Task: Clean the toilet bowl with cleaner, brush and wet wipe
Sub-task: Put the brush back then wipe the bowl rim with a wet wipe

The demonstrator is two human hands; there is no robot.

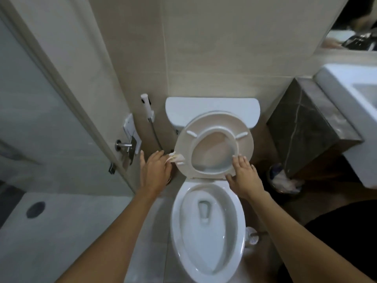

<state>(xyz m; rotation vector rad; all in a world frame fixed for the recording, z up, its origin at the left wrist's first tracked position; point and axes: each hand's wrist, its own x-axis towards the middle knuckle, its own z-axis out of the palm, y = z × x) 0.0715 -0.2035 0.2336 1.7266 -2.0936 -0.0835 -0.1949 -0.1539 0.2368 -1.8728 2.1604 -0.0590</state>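
The white toilet bowl point(177, 237) fills the lower middle, with water at its bottom. Its seat point(183, 144) stands raised against the tank point(212, 107). My left hand point(154, 170) holds a crumpled wet wipe point(176, 158) against the seat's left rim. My right hand point(243, 177) grips the seat's lower right edge, fingers on the inner ring and thumb underneath. A toilet brush point(252, 236) lies on the floor to the right of the bowl.
A bidet sprayer point(148, 108) hangs on the wall left of the tank. A glass shower door with a handle point(124, 147) stands at left. At right are a dark marble counter point(310, 127), a white sink point(350, 111) and a lined bin point(283, 179).
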